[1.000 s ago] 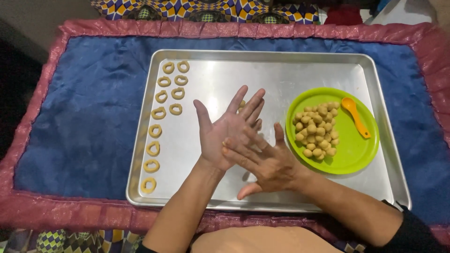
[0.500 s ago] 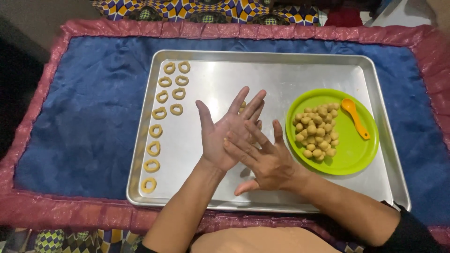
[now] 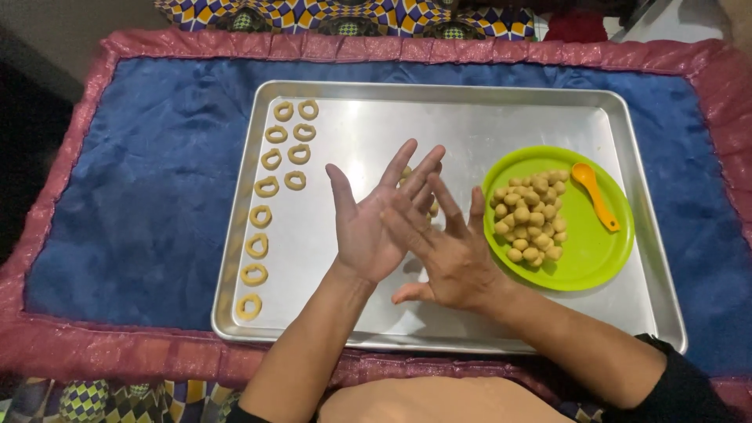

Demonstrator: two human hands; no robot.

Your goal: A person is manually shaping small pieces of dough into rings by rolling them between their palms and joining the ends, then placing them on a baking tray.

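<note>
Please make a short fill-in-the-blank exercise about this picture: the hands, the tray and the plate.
1. The left hand and the right hand are pressed together above the metal ____.
2. The small dough balls are heaped on a round ____ plate.
3. The orange ____ lies on the plate to the right of the balls.
4. The dough rings lie along the ____ side of the tray.

Missing words: tray; green; spoon; left
</note>
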